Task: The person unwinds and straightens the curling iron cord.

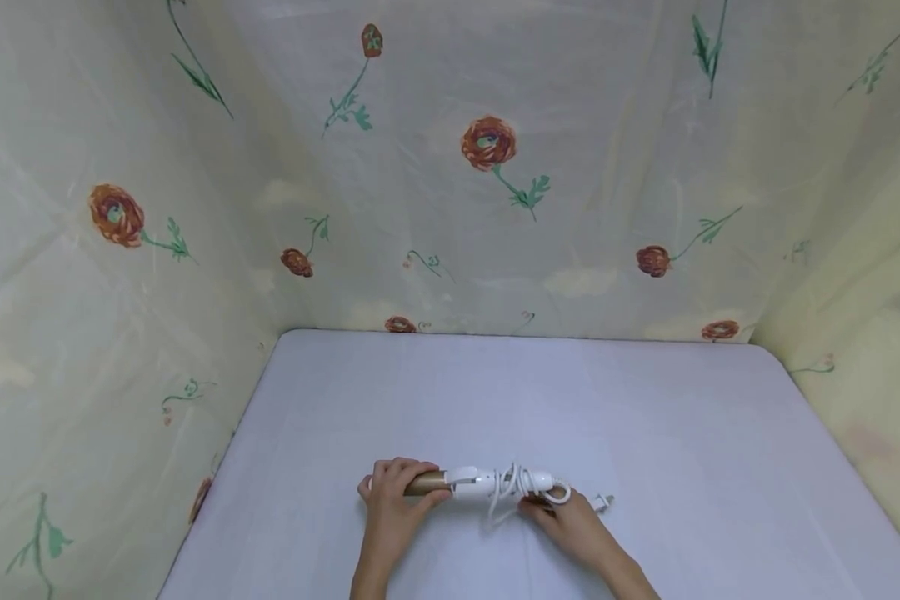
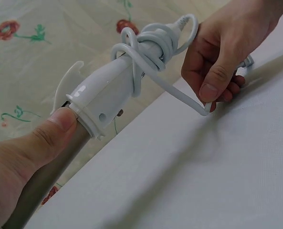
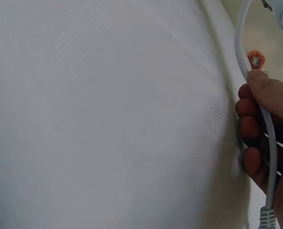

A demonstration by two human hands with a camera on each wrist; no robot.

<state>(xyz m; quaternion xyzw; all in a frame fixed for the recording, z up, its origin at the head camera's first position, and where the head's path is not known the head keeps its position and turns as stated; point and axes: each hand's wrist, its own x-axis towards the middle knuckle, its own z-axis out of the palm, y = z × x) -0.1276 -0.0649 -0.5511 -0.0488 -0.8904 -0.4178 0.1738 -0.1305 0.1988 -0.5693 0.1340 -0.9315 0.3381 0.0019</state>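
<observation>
A curling iron [image 1: 471,482] with a white handle [image 2: 113,88] and a tan barrel [image 2: 46,177] is held just above the table. My left hand [image 1: 392,500] grips the barrel, its thumb [image 2: 46,133] pressed against the handle's collar. A white cord [image 2: 153,45] is wound in loops around the handle. My right hand [image 1: 566,521] pinches a loose stretch of that cord [image 3: 267,129] between thumb and fingers [image 2: 217,78], beside the handle's end. The plug [image 1: 602,502] lies on the table past the right hand.
A white cloth covers the table [image 1: 645,433]. Pale fabric with red flowers [image 1: 487,143] hangs as walls at the back and both sides, close to the table's edges.
</observation>
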